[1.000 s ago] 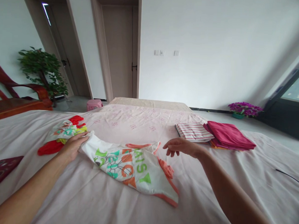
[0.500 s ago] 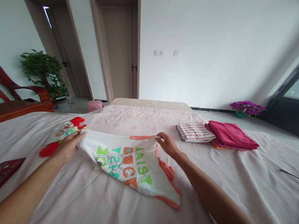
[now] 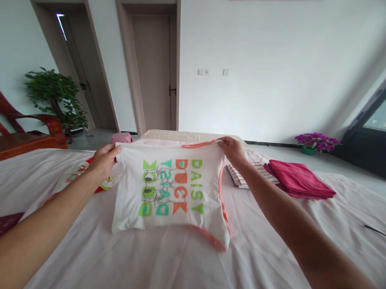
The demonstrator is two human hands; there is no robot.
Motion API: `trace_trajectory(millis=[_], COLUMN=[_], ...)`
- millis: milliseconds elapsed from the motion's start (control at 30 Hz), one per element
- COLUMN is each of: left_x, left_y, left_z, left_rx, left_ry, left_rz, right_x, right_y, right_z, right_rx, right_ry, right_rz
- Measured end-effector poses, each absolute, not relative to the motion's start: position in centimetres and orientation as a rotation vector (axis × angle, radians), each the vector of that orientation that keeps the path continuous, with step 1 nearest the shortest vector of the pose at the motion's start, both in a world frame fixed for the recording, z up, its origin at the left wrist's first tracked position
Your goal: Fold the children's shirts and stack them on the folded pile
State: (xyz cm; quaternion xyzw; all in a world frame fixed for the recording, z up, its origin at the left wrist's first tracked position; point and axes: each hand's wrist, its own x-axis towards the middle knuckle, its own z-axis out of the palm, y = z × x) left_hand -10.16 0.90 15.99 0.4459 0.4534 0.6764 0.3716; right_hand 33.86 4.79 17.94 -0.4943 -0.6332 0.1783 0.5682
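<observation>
A white sleeveless shirt [image 3: 174,190] with coral trim and green, orange and teal "DAISY DUCK" lettering is stretched sideways between my hands. My left hand [image 3: 104,160] pinches its hem corner at the left. At the right, my right hand [image 3: 231,148] grips the far corner by the trimmed armhole. The shirt's far edge is lifted, and its near side hangs toward the sheet. Behind my left forearm lies a red and white printed garment [image 3: 78,173], partly hidden.
A pale bed sheet [image 3: 272,241] covers the surface. To the right sit a folded striped cloth [image 3: 243,174], partly behind my right arm, and folded crimson garments [image 3: 300,179]. A dark red patterned item [image 3: 4,225] lies at the left edge. A pink stool [image 3: 122,137] stands beyond.
Both hands have risen and moved farther away, and the right one also went right. The shirt is now spread taut and its print faces me more fully. The view has tilted up slightly.
</observation>
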Motion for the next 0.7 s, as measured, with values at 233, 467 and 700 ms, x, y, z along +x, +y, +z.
trace_trajectory(millis=[233,467,700], left_x=[-10.0,-13.1,-14.8], left_y=[1.5,-2.8,-5.5], left_z=[21.2,10.3,3.5], left_rx=[1.335,1.516,1.759], left_ry=[0.808,1.263,1.397], left_rz=[1.857,1.291,0.952], right_x=[36.2,38.5,38.2], right_y=[4.3,-3.3,-7.8], right_z=[24.5,11.8,4.2], right_rx=[-0.838,-1.136,-1.384], right_ry=[-1.392,-1.889,-2.266], right_rz=[0.123,0.397,0.23])
